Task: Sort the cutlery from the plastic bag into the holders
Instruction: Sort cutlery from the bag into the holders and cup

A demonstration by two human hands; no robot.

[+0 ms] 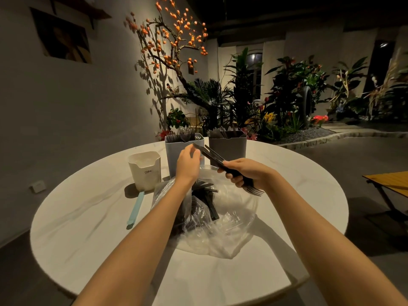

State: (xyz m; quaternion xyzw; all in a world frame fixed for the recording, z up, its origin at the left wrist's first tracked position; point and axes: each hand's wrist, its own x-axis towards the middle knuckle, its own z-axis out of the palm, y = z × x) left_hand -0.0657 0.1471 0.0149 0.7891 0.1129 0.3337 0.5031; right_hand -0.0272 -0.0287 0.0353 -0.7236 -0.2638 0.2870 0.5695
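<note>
A clear plastic bag (223, 226) lies open in the middle of the round table, with several black plastic utensils (206, 202) inside. My right hand (245, 172) grips a bundle of black forks (212, 156); their tines poke out below my fist and the handles point up and left. My left hand (187, 163) pinches the upper ends of those handles, just in front of the light blue holder (174, 160), which is full of black forks. To its right a dark grey holder (229, 149) carries more black cutlery. A white holder (146, 171) stands at the left.
A light blue flat stick (135, 207) lies on the white round table (92, 217) in front of the white holder. Potted plants and a branch with orange fruits fill the back. A wooden folding table (390, 184) stands at the right edge.
</note>
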